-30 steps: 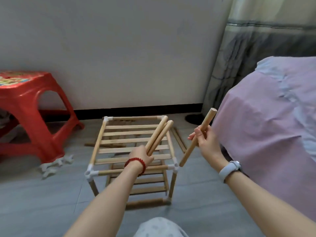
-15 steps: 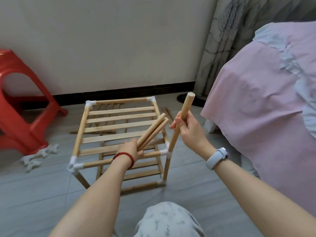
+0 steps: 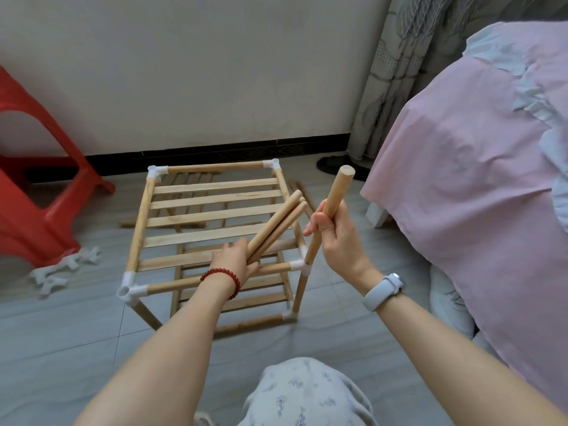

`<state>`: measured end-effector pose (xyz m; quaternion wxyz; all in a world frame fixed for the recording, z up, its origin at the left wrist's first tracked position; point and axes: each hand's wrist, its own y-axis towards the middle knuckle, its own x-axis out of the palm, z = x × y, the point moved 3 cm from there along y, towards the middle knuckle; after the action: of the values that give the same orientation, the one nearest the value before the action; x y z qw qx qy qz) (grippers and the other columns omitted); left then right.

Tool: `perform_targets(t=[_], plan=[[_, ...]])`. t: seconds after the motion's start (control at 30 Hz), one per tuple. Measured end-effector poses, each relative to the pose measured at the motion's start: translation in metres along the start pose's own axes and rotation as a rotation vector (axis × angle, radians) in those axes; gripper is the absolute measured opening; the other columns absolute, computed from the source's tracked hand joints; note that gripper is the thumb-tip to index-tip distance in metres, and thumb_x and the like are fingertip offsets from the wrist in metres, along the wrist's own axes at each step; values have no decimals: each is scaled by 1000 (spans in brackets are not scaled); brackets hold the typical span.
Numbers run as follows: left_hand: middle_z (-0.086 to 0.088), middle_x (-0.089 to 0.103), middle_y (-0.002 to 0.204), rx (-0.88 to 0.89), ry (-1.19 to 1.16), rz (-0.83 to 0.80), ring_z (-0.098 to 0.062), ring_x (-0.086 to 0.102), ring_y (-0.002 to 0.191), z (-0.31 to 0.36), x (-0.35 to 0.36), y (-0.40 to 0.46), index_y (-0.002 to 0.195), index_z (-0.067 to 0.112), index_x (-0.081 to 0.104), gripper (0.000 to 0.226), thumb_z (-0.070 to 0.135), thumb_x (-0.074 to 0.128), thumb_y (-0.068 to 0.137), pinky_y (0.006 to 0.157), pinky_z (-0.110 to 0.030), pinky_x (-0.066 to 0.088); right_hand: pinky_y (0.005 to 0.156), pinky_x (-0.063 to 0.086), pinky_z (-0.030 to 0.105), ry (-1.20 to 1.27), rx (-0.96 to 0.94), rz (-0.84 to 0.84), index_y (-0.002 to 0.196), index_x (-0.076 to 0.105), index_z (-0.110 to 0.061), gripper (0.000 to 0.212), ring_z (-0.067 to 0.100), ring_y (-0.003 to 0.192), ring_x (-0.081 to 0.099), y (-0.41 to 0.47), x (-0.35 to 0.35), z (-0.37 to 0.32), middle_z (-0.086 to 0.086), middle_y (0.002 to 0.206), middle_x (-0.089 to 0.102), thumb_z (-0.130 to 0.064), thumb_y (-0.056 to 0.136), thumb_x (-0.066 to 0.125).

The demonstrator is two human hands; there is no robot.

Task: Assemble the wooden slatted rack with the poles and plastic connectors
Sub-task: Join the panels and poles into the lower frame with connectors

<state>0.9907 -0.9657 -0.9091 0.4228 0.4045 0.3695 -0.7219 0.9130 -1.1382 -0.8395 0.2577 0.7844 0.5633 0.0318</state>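
1. Your right hand holds one pole with its fingers curled round the middle.
2. That pole stands almost straight up. Its bottom end sits at the white connector on the near right corner of the rack. You cannot tell if it is pushed in.
3. Your left hand grips a bunch of poles. They point up and to the right, over the top slats.
4. The rack stands on the grey floor in front of you. It has two slatted shelves, one above the other, and white connectors at the corners.
5. The near left connector has an open hole on top.
6. More white connectors lie in a small pile on the floor, near the red stool.
7. A few loose wooden pieces lie on the floor behind the rack.
8. A bed with a pink cover is on your right.
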Motion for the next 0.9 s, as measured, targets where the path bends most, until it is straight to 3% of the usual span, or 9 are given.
perform_targets(t=[0.13,0.23,0.33,0.5,0.63,0.77,0.83,0.9], plan=[[-13,53,113,2,17,-13,-30,53,101,1,1,0,125,14,42,39,32,53,92,92,-44,46,61,42,35,38,99,56,84,40,-21,16,22,61,40,4,14,2,3,67,40,-16,99,38],[-13,52,114,14,33,-12,-30,52,103,0,2,1,126,14,41,40,33,53,92,94,-44,45,56,40,35,53,135,235,74,43,-16,24,21,56,40,7,21,5,3,61,41,-20,97,45],[-12,53,114,28,71,4,-30,50,104,-1,5,0,126,14,42,40,33,53,92,94,-42,43,55,37,39,113,180,369,60,40,-14,35,26,54,37,7,26,9,8,54,37,-13,95,48],[-12,52,110,-5,28,3,-29,52,99,-9,13,4,125,17,43,40,34,55,91,92,-43,46,48,31,31,195,182,353,54,36,-16,42,18,47,32,9,25,15,3,49,34,4,90,45],[-11,54,109,-6,42,-62,-28,54,97,-7,8,8,120,16,46,37,35,56,89,90,-41,47,49,34,27,186,242,319,59,40,-14,35,15,50,35,11,24,14,2,53,37,2,90,44],[0,57,93,-30,-115,-122,-16,55,82,-7,-8,7,114,17,54,32,27,63,85,72,-27,46,58,42,20,-65,411,162,77,44,-20,17,5,64,50,7,19,16,-1,74,46,-16,93,45],[4,56,84,-43,-184,-92,-12,54,75,-11,-21,5,113,18,56,31,25,65,84,65,-23,43,67,45,28,-469,513,-57,78,49,-23,15,15,81,54,2,12,22,2,89,51,-23,92,43],[6,55,78,-48,-242,-46,-9,54,68,-16,-34,2,108,17,57,29,25,67,82,56,-19,41,68,50,35,-742,656,-337,83,58,-16,25,21,77,58,-2,7,24,6,89,61,-28,92,38]])
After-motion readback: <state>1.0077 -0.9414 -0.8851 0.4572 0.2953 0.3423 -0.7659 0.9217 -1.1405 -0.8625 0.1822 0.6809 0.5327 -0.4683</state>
